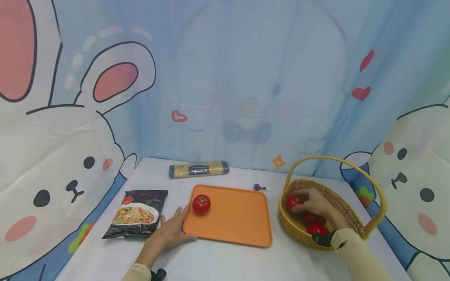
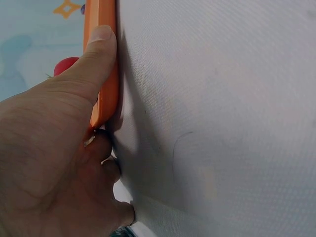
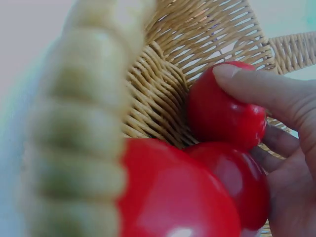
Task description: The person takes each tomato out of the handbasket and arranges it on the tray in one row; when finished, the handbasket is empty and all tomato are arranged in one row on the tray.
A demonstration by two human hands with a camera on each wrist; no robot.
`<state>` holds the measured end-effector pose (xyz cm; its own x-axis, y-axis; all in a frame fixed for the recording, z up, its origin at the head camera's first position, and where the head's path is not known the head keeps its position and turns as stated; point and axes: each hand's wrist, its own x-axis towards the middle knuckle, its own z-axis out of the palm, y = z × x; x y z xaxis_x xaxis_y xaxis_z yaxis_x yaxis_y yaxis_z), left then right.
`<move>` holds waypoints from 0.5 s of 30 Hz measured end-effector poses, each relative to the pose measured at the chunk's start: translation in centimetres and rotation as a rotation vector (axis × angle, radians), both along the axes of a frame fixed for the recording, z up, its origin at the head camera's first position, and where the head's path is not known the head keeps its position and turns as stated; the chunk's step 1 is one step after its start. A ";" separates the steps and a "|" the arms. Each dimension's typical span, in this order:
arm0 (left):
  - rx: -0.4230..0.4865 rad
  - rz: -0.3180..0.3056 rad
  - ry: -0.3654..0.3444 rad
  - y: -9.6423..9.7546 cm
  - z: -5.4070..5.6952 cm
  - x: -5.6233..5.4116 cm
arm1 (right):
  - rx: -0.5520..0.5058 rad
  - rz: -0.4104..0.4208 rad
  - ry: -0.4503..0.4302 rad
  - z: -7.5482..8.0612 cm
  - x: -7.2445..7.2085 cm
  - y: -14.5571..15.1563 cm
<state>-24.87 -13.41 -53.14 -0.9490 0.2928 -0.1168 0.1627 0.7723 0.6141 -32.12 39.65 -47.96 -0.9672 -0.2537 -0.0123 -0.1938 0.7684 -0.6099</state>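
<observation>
A glossy red tomato [image 3: 224, 111] sits inside the wicker basket [image 1: 291, 230], pinched between the thumb and fingers of the person's right hand [image 1: 313, 202]. Just below that hand lie more red fruits [image 3: 177, 192], touching one another, with a dark green thing [image 1: 322, 239] near the wrist that I can't make out. The tomato's skin looks slick, so a loose pinch could drop it back among its neighbours; catching the tall handle [image 1: 381, 195] with the forearm might tip the whole basket.

Well over to the other side, the left hand [image 1: 172, 230] spreads its fingers, grasping nothing, its thumb against the edge of the orange tray [image 1: 232, 220]. A second tomato [image 1: 201, 203] rests on it, just right of those fingertips; a sudden shove there could, I'd judge, set it rolling. Left of that hand is a black noodle packet [image 1: 135, 216]. Beyond both hands, farther back on the white bench [image 1: 218, 263], lie a yellow-and-blue packet [image 1: 198, 170] and a little purple object [image 1: 258, 187].
</observation>
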 end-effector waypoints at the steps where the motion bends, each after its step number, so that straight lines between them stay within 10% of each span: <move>1: 0.000 0.000 0.000 0.0 0.0 0.0 | -0.004 -0.005 0.000 0.0 0.0 0.0; 15: 0.000 0.004 0.001 -0.1 0.2 0.1 | 0.014 0.042 0.023 3.5 1.1 -0.9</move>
<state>-24.81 -13.48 -52.92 -0.9502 0.2893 -0.1156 0.1606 0.7730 0.6138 -31.02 38.76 -44.47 -0.9557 -0.2943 0.0062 -0.2403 0.7676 -0.5942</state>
